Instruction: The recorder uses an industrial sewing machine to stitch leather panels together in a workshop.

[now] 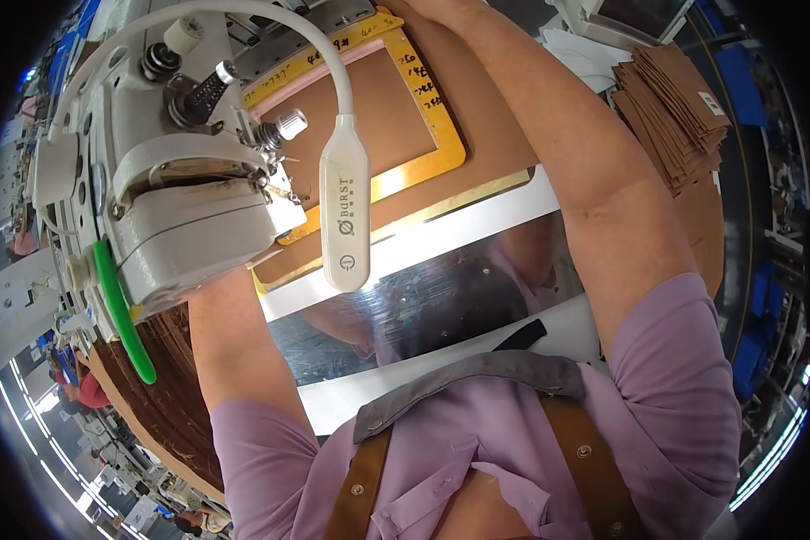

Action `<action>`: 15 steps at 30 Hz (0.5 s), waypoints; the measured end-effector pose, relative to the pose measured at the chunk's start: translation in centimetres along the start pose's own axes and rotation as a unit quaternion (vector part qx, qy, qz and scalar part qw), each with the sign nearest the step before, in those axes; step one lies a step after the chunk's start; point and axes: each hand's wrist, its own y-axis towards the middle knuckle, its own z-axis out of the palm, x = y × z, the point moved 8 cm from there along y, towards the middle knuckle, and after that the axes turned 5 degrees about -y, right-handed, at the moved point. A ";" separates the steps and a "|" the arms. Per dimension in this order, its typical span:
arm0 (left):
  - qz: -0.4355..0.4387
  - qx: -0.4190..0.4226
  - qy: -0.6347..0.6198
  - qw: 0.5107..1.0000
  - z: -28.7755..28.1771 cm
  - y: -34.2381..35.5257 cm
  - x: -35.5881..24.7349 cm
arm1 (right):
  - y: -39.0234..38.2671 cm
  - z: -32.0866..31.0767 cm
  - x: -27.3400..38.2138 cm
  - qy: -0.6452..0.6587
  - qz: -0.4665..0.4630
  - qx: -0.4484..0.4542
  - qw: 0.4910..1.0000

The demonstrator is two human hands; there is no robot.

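A white industrial sewing machine (189,234) fills the left side, with tension knobs and a green curved strip (123,315). Beneath its head lies a yellow clamp frame (423,171) with handwritten marks, framing a flat brown panel (369,126). My left forearm passes under the machine head, which hides that hand. My right arm reaches to the far edge of the view. There my right hand (436,9) is beside the frame's far corner, mostly cut off by the picture edge. Its fingers do not show clearly enough to tell what they touch.
A white lamp (345,211) on a bent stalk hangs over the frame. Close to my body is a shiny metal plate (414,306) with white borders. Stacked brown panels (666,117) stand at the right; more brown pieces (166,378) lie at the left, with people beyond.
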 end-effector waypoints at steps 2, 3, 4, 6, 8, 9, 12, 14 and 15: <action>0.001 0.013 -0.007 1.000 0.8 -0.2 -1.5 | 0.3 -1.9 -1.3 -0.087 -0.010 -0.107 0.990; 0.000 0.029 -0.012 1.000 0.8 -6.3 -3.3 | -0.7 -2.8 -2.4 -0.098 0.002 -0.104 0.990; -0.010 0.027 -0.007 1.000 -0.1 -7.5 -3.3 | -1.5 -3.5 -1.4 -0.013 0.033 -0.054 0.998; -0.026 0.022 0.002 0.999 -2.3 -8.7 -2.5 | -4.4 -4.3 -0.2 0.075 0.061 -0.003 0.995; -0.034 0.022 0.000 0.999 -2.3 -9.2 -3.8 | -8.0 -6.2 1.5 0.002 -0.049 -0.020 0.999; -0.037 0.024 0.000 0.999 -2.4 -10.1 -4.6 | -9.9 -6.9 1.9 -0.036 -0.102 -0.029 0.994; -0.035 0.035 -0.011 0.999 -1.8 -13.4 -8.2 | -17.0 -8.4 0.1 -0.102 -0.153 -0.054 0.982; 0.004 0.049 -0.016 0.999 -1.4 -16.1 -8.0 | -21.2 -8.8 0.4 -0.113 -0.148 -0.034 0.982; 0.042 0.064 -0.019 0.997 -0.8 -17.1 -8.2 | -23.0 -8.7 0.7 -0.140 -0.145 -0.016 0.979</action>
